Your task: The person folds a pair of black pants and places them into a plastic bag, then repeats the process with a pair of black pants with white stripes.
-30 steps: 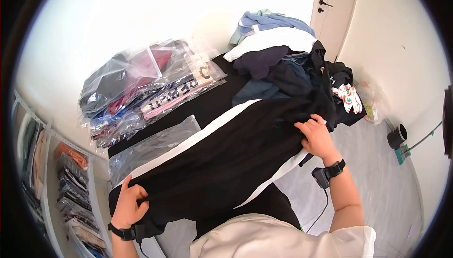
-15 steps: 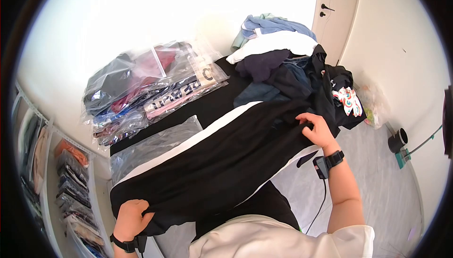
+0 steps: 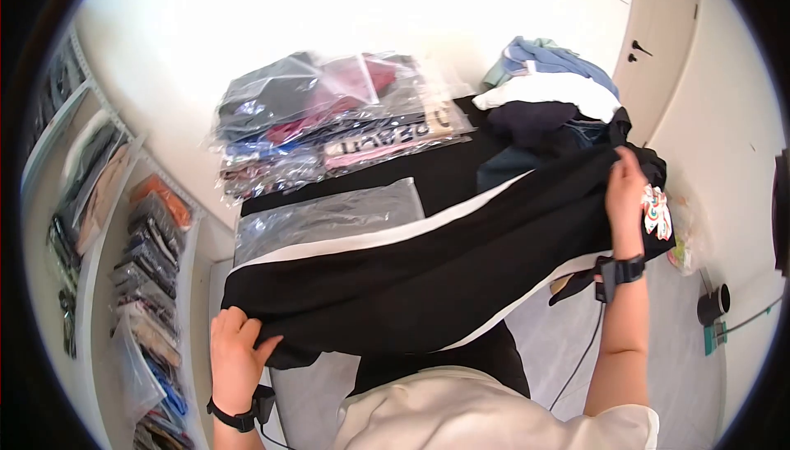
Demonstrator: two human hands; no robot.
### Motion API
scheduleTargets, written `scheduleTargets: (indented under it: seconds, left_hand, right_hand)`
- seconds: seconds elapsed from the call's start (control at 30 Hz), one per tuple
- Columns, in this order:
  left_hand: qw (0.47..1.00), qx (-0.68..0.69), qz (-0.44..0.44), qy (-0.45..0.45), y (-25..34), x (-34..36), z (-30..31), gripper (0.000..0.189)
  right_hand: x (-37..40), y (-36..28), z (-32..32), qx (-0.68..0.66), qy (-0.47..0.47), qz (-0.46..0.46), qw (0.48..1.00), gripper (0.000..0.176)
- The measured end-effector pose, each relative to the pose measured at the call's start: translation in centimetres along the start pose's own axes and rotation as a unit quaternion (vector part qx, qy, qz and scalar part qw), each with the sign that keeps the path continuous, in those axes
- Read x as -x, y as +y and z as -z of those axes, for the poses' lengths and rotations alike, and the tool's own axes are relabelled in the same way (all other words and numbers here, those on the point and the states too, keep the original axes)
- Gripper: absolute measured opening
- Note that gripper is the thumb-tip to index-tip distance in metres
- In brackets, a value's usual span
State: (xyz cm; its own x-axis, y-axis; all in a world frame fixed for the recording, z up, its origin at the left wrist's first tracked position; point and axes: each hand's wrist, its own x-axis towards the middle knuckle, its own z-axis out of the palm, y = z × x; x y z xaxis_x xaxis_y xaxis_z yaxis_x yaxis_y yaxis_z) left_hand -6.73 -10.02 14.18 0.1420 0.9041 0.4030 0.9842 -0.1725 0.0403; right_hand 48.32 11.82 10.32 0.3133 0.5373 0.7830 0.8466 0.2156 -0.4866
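Note:
A black garment with white side stripes, seemingly a pair of trousers (image 3: 428, 277), stretches across the front of the table. My left hand (image 3: 239, 347) grips its near-left end, fingers closed on the cloth. At the other end, my right hand (image 3: 625, 191) pinches the fabric beside the heap of clothes. Under the trousers' far edge lies a clear plastic bag (image 3: 329, 215), partly covered by them.
Bagged folded clothes (image 3: 329, 112) are stacked at the table's back left. Loose clothes (image 3: 559, 96) are heaped at the back right. Shelves (image 3: 107, 261) with packed garments line the left. A black cup-shaped container (image 3: 713, 305) is near the right wall.
The view has swung left, so the table appears further right. My right hand has moved toward the far right, drawing the trousers out straighter; my left hand still grips its end.

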Motion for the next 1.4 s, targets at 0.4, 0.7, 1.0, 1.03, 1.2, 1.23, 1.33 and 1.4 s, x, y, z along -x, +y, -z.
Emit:
scheduleTargets:
  seconds: [0.4, 0.7, 1.0, 1.03, 1.2, 1.23, 1.33, 1.4]
  left_hand:
    - [0.898, 0.016, 0.284, 0.337, -9.5, 8.1, 1.8, 0.020]
    - [0.854, 0.138, 0.234, 0.443, -9.4, 0.0, 4.2, 0.025]
    - [0.973, 0.225, -0.016, 0.056, -5.0, -12.7, -7.2, 0.073]
    - [0.975, 0.220, 0.005, 0.008, -4.3, -11.6, -7.2, 0.069]
    - [0.987, 0.116, 0.097, 0.049, -5.6, -3.8, -8.9, 0.070]
    - [0.980, 0.065, 0.165, 0.089, -6.0, -2.1, -9.2, 0.073]
    - [0.924, 0.084, 0.348, 0.133, -8.2, 2.4, -10.7, 0.071]
    - [0.888, 0.169, 0.413, 0.116, -9.8, 4.1, -11.3, 0.069]
  right_hand:
    - [-4.3, -11.2, 4.2, -0.211, 0.103, 0.122, 0.964, 0.026]
    - [-1.1, -10.3, 6.3, -0.100, 0.017, 0.054, 0.993, 0.019]
    - [-5.6, 3.6, -2.2, 0.214, -0.090, 0.027, 0.972, 0.038]
    - [-4.1, 3.4, -2.7, 0.139, -0.126, 0.034, 0.982, 0.037]
    - [4.9, -3.2, -4.8, -0.060, -0.271, 0.125, 0.953, 0.031]
    - [6.3, -5.5, -4.9, -0.083, -0.299, 0.129, 0.942, 0.031]
    - [9.5, -11.5, -6.0, -0.166, -0.348, 0.209, 0.899, 0.035]
    - [10.6, -16.2, -6.4, -0.235, -0.381, 0.258, 0.856, 0.038]
